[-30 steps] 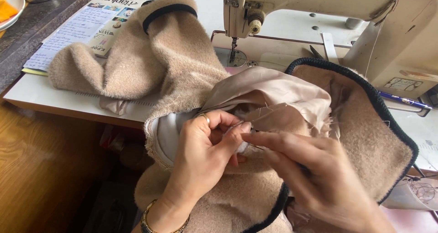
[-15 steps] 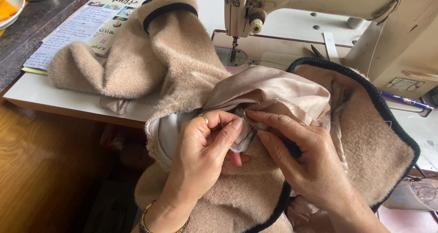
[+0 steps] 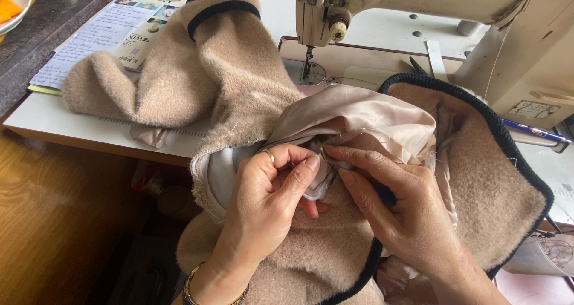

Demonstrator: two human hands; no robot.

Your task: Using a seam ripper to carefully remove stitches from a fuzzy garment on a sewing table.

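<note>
Pinching a fold of pale pink satin lining [image 3: 359,117] in the fuzzy beige coat with black trim [image 3: 239,72], the left hand [image 3: 269,203] has its fingers [image 3: 308,167] closed on it. The right hand [image 3: 400,209] has slid closer since a second ago, fingers pressed down (seam now pinned between both). Coat lies before the cream sewing machine [image 3: 418,6], long axis running leftward across the white worktop [image 3: 60,117].

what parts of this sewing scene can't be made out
Head view only:
- What the left hand and right hand pinch: hidden by the fingers and folds of pink lining.
- The needle of the sewing machine: too small to make out.
- The bowl: cut off by the left edge.
- The pen: partly hidden behind the coat.
</note>
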